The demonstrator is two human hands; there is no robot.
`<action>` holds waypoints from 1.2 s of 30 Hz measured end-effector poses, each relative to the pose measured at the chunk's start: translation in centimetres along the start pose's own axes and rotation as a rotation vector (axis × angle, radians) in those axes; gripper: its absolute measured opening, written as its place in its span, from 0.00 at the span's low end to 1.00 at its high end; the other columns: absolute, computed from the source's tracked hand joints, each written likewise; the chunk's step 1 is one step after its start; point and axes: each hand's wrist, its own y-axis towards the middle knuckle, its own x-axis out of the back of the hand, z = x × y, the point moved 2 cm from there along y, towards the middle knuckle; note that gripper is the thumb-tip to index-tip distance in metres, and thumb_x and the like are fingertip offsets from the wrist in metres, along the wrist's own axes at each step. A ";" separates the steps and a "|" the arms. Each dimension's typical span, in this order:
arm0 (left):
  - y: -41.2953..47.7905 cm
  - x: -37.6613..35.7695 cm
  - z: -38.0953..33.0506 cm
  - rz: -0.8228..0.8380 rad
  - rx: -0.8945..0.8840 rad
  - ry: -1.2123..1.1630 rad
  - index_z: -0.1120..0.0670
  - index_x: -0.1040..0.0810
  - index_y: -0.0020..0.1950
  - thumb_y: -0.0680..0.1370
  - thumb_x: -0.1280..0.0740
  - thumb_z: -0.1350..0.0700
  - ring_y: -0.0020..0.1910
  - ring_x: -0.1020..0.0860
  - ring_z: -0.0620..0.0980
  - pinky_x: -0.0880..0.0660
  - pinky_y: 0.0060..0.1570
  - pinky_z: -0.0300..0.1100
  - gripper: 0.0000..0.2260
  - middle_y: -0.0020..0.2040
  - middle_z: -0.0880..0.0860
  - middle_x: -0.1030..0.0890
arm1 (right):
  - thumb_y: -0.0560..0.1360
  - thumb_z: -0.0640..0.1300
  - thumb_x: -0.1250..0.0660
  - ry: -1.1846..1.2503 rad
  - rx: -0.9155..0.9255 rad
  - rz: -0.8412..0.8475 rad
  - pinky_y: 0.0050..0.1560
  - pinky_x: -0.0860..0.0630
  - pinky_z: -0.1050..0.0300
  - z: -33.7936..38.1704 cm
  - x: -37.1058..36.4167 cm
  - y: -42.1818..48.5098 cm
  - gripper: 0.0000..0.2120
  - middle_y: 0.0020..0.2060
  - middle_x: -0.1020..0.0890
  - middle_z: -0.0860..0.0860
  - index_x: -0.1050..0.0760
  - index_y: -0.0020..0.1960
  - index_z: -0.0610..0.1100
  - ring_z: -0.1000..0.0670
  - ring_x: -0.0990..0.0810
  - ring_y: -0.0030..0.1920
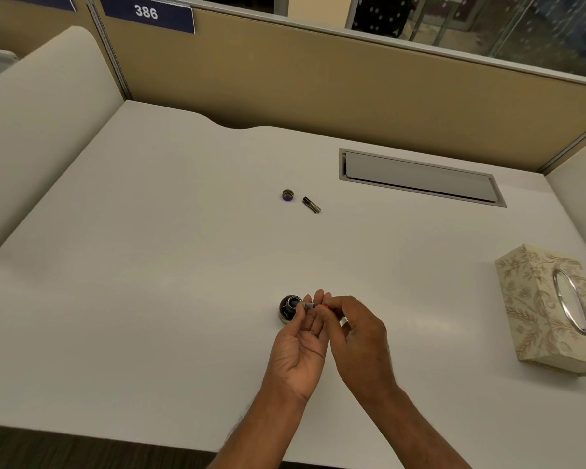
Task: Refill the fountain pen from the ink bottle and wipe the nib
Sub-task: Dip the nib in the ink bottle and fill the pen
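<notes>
Holding the pen (pixel 309 305) pinched in both hands (pixel 332 330), I dip its nib into the uncapped ink bottle (pixel 289 309); filling underway, wiping remains.

A white desk (pixel 149 265) fills the head view. Near its front edge, an open ink bottle (pixel 288 309) stands with the pen (pixel 308 305) pointing into its mouth from 3 o'clock. The left hand (pixel 298 350), palm up, and the right hand (pixel 359 340) both pinch the pen. At 12 o'clock from the bottle, well apart, lie a small cap (pixel 288 195) and a dark pen barrel (pixel 311 204). A floral tissue box (pixel 535 299) sits at 3 o'clock
</notes>
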 end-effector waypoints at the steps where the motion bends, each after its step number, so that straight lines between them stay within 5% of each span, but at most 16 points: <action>1: 0.1 0.1 0.0 -0.002 0.000 0.003 0.65 0.21 0.58 0.84 0.40 0.61 0.50 0.13 0.60 0.14 0.44 0.51 0.10 0.56 0.65 0.15 | 0.79 0.43 0.31 0.007 0.001 0.003 0.44 0.21 0.62 0.1 0.0 0.0 0.03 0.44 0.17 0.61 0.20 0.51 0.49 0.56 0.18 0.47; 4: 0.3 0.3 0.0 -0.014 0.001 0.019 0.65 0.20 0.58 0.83 0.39 0.61 0.51 0.13 0.59 0.16 0.53 0.52 0.10 0.57 0.65 0.15 | 0.78 0.40 0.31 0.037 -0.006 0.024 0.47 0.23 0.68 0.4 -0.1 0.0 0.08 0.48 0.16 0.61 0.19 0.55 0.48 0.59 0.19 0.51; 11: -0.1 -0.2 0.0 -0.004 0.011 -0.032 0.65 0.21 0.58 0.84 0.39 0.61 0.50 0.12 0.59 0.15 0.39 0.50 0.10 0.56 0.65 0.15 | 0.78 0.37 0.31 0.056 -0.012 0.017 0.46 0.24 0.69 0.6 -0.2 0.2 0.05 0.44 0.16 0.58 0.20 0.50 0.46 0.57 0.18 0.48; 15: 0.0 -0.1 0.0 -0.008 0.015 -0.039 0.65 0.22 0.59 0.84 0.39 0.61 0.50 0.13 0.60 0.15 0.38 0.49 0.10 0.56 0.65 0.15 | 0.79 0.40 0.32 0.015 -0.009 0.022 0.42 0.22 0.58 0.4 -0.5 0.3 0.03 0.41 0.18 0.58 0.22 0.47 0.48 0.53 0.19 0.44; 21: 0.2 0.5 0.0 -0.015 0.013 0.007 0.63 0.21 0.59 0.83 0.38 0.60 0.53 0.13 0.59 0.19 0.60 0.56 0.10 0.58 0.63 0.15 | 0.79 0.43 0.31 -0.004 -0.007 0.029 0.42 0.22 0.61 0.4 -0.4 0.2 0.03 0.44 0.17 0.60 0.21 0.50 0.50 0.55 0.18 0.47; 24: 0.0 0.2 0.1 0.002 0.015 -0.019 0.64 0.21 0.58 0.84 0.39 0.60 0.50 0.12 0.59 0.15 0.42 0.54 0.10 0.55 0.64 0.14 | 0.79 0.41 0.32 -0.002 -0.008 0.041 0.46 0.20 0.62 0.4 -0.3 0.1 0.07 0.47 0.17 0.62 0.20 0.55 0.50 0.58 0.18 0.50; 28: 0.1 0.3 0.1 -0.007 0.006 -0.037 0.64 0.22 0.59 0.84 0.39 0.61 0.50 0.12 0.59 0.15 0.38 0.51 0.10 0.57 0.65 0.15 | 0.78 0.40 0.31 -0.005 -0.004 0.020 0.41 0.21 0.59 0.3 -0.4 0.0 0.04 0.43 0.17 0.60 0.20 0.50 0.48 0.55 0.18 0.45; 33: 0.5 0.7 0.2 -0.003 0.002 -0.003 0.64 0.20 0.58 0.83 0.39 0.60 0.53 0.13 0.59 0.24 0.68 0.55 0.10 0.57 0.64 0.15 | 0.78 0.41 0.30 0.012 -0.004 0.011 0.43 0.22 0.63 0.4 -0.4 0.2 0.04 0.43 0.16 0.59 0.19 0.50 0.49 0.55 0.17 0.47; 36: 0.7 0.8 0.3 -0.014 0.000 0.014 0.64 0.18 0.56 0.84 0.39 0.60 0.53 0.13 0.58 0.27 0.70 0.56 0.11 0.57 0.63 0.14 | 0.78 0.39 0.30 0.035 -0.008 0.024 0.46 0.23 0.67 0.6 -0.4 0.1 0.07 0.47 0.16 0.60 0.19 0.54 0.49 0.56 0.18 0.50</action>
